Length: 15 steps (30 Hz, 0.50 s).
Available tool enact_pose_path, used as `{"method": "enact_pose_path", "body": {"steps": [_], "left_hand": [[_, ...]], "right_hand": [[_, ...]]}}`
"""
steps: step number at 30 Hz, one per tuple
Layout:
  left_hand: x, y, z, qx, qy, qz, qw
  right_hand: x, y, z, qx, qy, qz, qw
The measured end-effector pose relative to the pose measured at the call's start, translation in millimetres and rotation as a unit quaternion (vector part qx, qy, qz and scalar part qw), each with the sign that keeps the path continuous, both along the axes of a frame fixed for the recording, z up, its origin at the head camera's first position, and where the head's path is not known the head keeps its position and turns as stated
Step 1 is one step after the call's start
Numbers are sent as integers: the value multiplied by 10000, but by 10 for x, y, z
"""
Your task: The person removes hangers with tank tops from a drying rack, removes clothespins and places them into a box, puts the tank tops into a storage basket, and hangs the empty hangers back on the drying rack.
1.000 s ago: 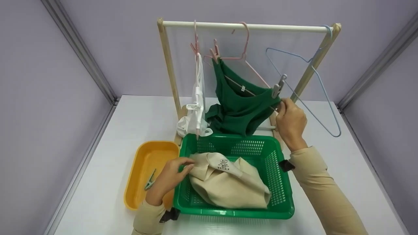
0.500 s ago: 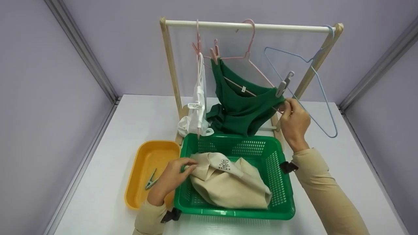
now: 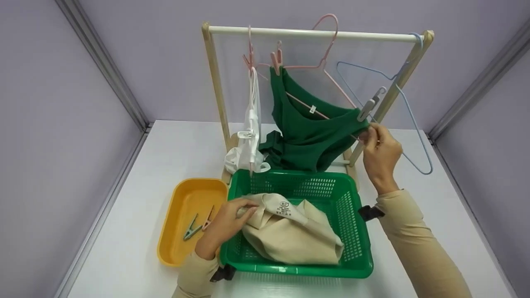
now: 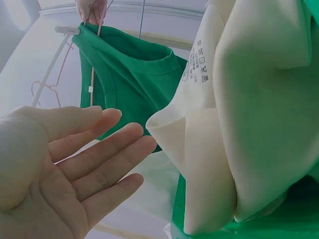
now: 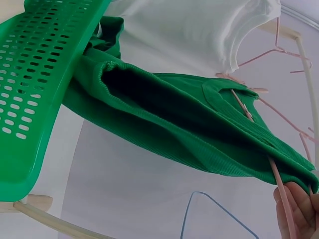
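My right hand pinches the shoulder of a green tank top together with the end of a pink hanger. A pink clothespin clips the top's left shoulder, and a grey clothespin sits just above my right fingers. The hanger's hook arches above the white rail. My left hand, fingers extended in the left wrist view, is beside a beige garment with printed marks, which lies folded in a green basket. In the right wrist view, the tank top's opening gapes toward the camera.
A white garment hangs edge-on at the rail's left, with a white clothespin. A bare blue hanger hangs at the right post. In a yellow tray lie a green clothespin and a pink clothespin.
My right hand has moved right, drawing the tank top and pink hanger with it; the hook has risen higher over the rail. My left hand has shifted slightly right, uncovering the tray's pink clothespin.
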<state>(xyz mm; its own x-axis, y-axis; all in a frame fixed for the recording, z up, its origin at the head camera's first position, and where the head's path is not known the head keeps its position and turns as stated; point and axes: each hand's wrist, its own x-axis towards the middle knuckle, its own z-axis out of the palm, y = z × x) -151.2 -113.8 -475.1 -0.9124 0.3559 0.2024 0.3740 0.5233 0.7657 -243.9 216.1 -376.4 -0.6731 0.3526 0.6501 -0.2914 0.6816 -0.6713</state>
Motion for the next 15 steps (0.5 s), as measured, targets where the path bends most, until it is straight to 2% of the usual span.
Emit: {"method": "enact_pose_path", "body": {"steps": [15], "left_hand": [[-63, 131, 46, 246, -36, -74, 9997]], "right_hand": [[129, 166, 60, -549, 92, 347, 9978]]}}
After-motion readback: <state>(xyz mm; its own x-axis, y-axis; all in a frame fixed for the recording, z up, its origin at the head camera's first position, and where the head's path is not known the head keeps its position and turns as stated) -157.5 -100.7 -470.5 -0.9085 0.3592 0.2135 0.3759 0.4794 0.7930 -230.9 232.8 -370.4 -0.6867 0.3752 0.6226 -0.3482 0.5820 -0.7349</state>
